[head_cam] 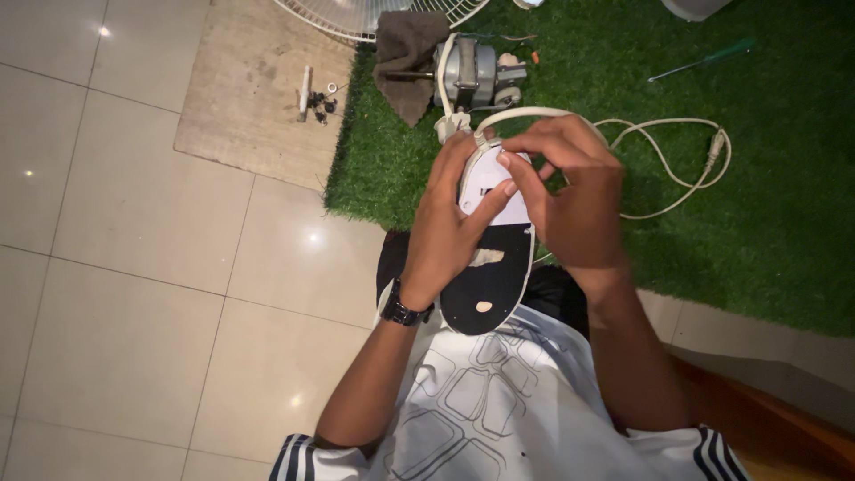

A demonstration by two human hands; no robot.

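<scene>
While the left hand (445, 227) grips the black-and-white fan housing (494, 258), the right hand (574, 200) pinches its far end (cord (663, 160) trailing right); freeing it likely needs steady fingertip pressure.

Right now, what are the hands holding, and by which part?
Both hold the black-and-white housing: left hand on its left edge, right hand at its upper white end by the cord.

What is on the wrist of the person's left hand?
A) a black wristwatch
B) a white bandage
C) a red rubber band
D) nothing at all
A: a black wristwatch wraps the wrist just below the left hand, which grips the black-and-white oval plastic housing together with the right hand.
</scene>
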